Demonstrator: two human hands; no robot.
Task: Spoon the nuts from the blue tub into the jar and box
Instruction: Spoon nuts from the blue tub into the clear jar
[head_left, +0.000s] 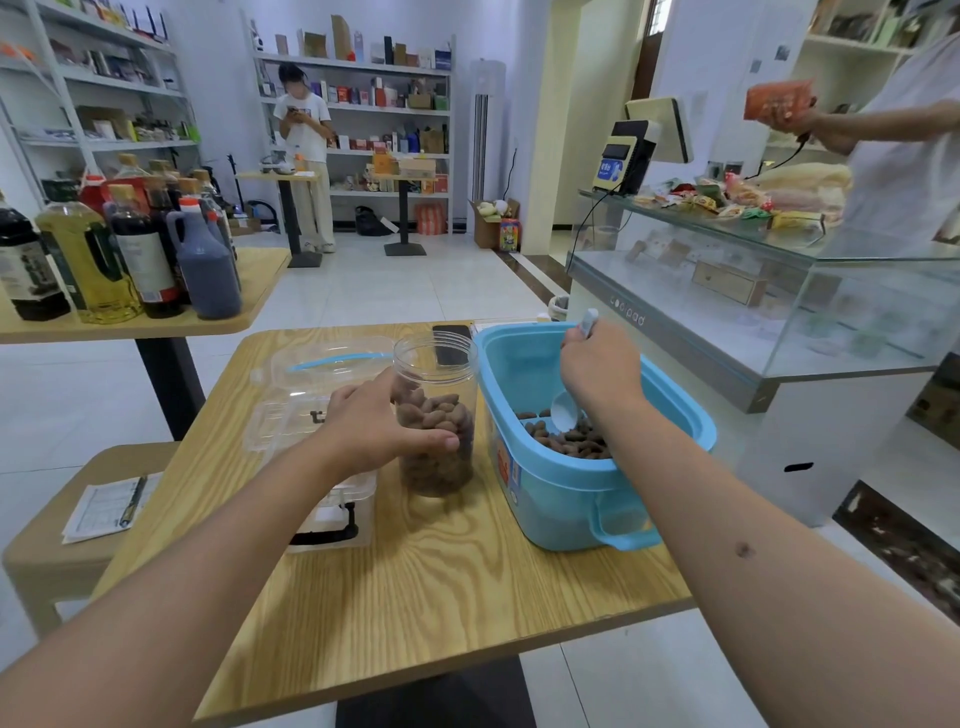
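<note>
A clear plastic jar (436, 364) stands upright at the middle of the wooden table (441, 582), about half full of brown nuts. My left hand (371, 423) grips its left side, thumb across the front. To its right sits the blue tub (561, 499), with brown nuts (571, 441) on its bottom. My right hand (600, 366) holds the handle of a white scoop (566, 413), whose bowl is down among the nuts in the tub. A clear plastic box (311, 395) with its lid open lies left of the jar, partly hidden by my left arm.
A black phone (452, 343) lies behind the jar. A bench at lower left carries a paper sheet and pen (111, 506). Bottles (130, 244) crowd the table at left. A glass counter (753, 291) stands right, a person behind it; another person stands by the far shelves.
</note>
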